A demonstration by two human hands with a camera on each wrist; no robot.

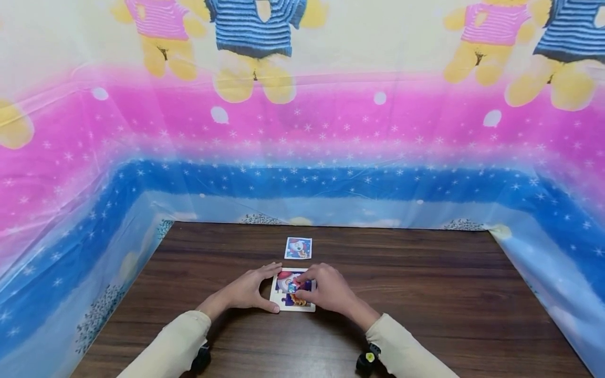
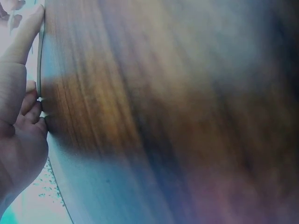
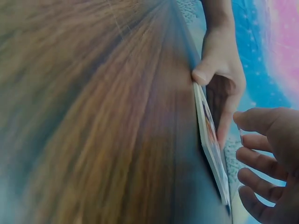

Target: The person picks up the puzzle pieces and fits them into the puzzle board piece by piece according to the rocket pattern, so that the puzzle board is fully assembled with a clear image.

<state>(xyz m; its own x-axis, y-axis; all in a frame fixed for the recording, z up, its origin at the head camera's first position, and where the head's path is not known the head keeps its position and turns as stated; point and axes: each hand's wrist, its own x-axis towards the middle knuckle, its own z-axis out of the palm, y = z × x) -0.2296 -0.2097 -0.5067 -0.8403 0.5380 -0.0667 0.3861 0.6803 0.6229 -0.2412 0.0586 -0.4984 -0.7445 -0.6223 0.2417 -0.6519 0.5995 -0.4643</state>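
Note:
A small jigsaw board [image 1: 296, 308] with a white frame lies on the table, its colourful cartoon picture partly covering a pale base. Along its left side my left hand [image 1: 246, 289] holds it, thumb at the near corner and fingers at the far one. Over the board's right part, my right hand [image 1: 331, 289] pinches a thin puzzle piece [image 3: 241, 136] between thumb and forefinger; the piece is mostly hidden by the fingers. In the right wrist view the board [image 3: 211, 140] shows edge-on, below the right fingertips. The left wrist view catches my left hand [image 2: 23, 140] at the board's edge.
A square picture card [image 1: 298, 248] with a similar cartoon lies just beyond the board. The dark wooden table [image 1: 425, 294] is bordered at the back and sides by a printed cloth [image 1: 331, 184] with bears and snowflakes.

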